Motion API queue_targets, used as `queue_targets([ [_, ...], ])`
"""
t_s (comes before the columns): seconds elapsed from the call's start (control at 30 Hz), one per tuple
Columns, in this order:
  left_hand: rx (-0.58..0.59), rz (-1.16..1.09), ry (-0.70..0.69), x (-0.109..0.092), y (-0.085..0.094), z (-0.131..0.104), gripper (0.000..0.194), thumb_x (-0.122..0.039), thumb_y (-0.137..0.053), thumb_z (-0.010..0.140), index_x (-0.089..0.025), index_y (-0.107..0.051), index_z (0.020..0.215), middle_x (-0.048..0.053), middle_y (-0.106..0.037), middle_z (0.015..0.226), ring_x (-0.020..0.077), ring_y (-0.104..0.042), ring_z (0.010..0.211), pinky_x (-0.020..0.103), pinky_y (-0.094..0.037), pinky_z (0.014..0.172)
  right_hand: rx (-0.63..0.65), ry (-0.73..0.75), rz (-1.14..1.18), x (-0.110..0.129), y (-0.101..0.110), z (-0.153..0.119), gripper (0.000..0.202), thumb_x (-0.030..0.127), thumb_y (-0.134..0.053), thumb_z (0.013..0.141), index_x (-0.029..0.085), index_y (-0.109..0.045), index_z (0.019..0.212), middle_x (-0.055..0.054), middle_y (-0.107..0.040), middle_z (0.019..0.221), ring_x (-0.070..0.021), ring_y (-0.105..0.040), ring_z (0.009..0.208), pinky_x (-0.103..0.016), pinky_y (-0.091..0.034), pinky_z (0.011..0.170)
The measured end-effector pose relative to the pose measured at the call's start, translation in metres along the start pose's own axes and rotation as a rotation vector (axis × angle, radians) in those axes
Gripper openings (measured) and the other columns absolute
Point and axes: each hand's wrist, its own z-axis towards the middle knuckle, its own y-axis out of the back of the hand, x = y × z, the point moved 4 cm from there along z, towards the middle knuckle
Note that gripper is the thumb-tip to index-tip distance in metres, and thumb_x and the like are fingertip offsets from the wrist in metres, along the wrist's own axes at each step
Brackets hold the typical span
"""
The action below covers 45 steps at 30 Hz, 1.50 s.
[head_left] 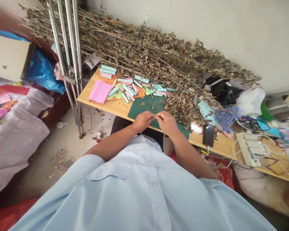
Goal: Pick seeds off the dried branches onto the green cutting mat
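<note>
My left hand and my right hand meet over the near edge of a green mat. Fingers of both hands are pinched together around something small and pale, perhaps a bit of rolled paper; most of it is hidden. Just beyond them, a few small clumps of dried plant lie on the mat. A heap of crumbled dry leaves covers its right part. Behind and to the left are many light-blue and pink paper rolls, strewn over coloured sheets. A pink sheet lies at the table's left end.
Long dried leafy stalks are stacked along the wall. Metal crutches stand at the left. On the right are a phone on a cable, blue yarn, a power strip and tangled wires.
</note>
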Motion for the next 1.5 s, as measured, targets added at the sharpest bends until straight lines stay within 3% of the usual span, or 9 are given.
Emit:
queue_targets([
  [0.27, 0.0, -0.006, -0.008, 0.001, -0.002, 0.001, 0.023, -0.032, -0.056, 0.1, -0.02, -0.073, 0.109, 0.008, -0.071, 0.104, 0.0182, -0.066, 0.101, 0.029, -0.052, 0.089, 0.041, 0.024, -0.065, 0.006, 0.005, 0.005, 0.018, 0.019, -0.05, 0.093, 0.021, -0.067, 0.093, -0.008, -0.07, 0.096, -0.0223, -0.065, 0.096, -0.035, -0.05, 0.091],
  [0.53, -0.019, -0.004, -0.033, 0.002, -0.003, 0.0, 0.026, -0.032, -0.055, 0.1, -0.019, -0.072, 0.115, 0.01, -0.071, 0.105, 0.0193, -0.067, 0.101, 0.03, -0.054, 0.089, 0.04, -0.023, -0.171, 0.005, 0.006, 0.009, 0.022, 0.016, -0.053, 0.088, 0.021, -0.064, 0.106, -0.007, -0.074, 0.094, -0.0215, -0.069, 0.085, -0.031, -0.049, 0.081],
  [0.83, 0.006, 0.004, -0.031, 0.002, -0.005, -0.001, 0.022, -0.029, -0.054, 0.099, -0.019, -0.072, 0.107, 0.009, -0.069, 0.101, 0.0185, -0.067, 0.097, 0.029, -0.053, 0.086, 0.266, 0.129, -0.602, 0.033, 0.007, 0.016, 0.021, 0.018, -0.044, 0.095, 0.017, -0.061, 0.107, -0.012, -0.072, 0.085, -0.0252, -0.065, 0.077, -0.031, -0.036, 0.067],
  [1.07, -0.027, -0.008, -0.041, 0.005, -0.008, 0.002, 0.023, -0.028, -0.051, 0.1, -0.017, -0.072, 0.099, 0.008, -0.068, 0.096, 0.0182, -0.066, 0.094, 0.028, -0.052, 0.083, 0.408, 0.187, -0.749, 0.045, 0.0, 0.027, 0.022, 0.012, -0.043, 0.092, 0.014, -0.06, 0.107, -0.017, -0.072, 0.088, -0.0292, -0.067, 0.079, -0.034, -0.032, 0.064],
  [1.3, -0.036, -0.003, -0.007, -0.002, -0.001, 0.002, 0.025, -0.034, -0.052, 0.101, -0.018, -0.072, 0.103, 0.008, -0.07, 0.098, 0.0181, -0.067, 0.095, 0.029, -0.053, 0.086, 0.345, 0.124, -0.54, 0.027, 0.01, 0.03, 0.021, 0.022, -0.046, 0.098, 0.019, -0.063, 0.109, -0.01, -0.074, 0.085, -0.0253, -0.067, 0.072, -0.032, -0.037, 0.065],
  [1.5, -0.031, 0.007, -0.009, -0.002, 0.0, 0.001, 0.028, -0.038, -0.052, 0.102, -0.02, -0.073, 0.106, 0.008, -0.071, 0.1, 0.0189, -0.068, 0.099, 0.03, -0.053, 0.088, 0.202, 0.044, -0.237, 0.01, 0.013, 0.021, 0.018, 0.021, -0.053, 0.094, 0.022, -0.063, 0.108, -0.007, -0.075, 0.094, -0.0225, -0.07, 0.085, -0.03, -0.047, 0.076],
])
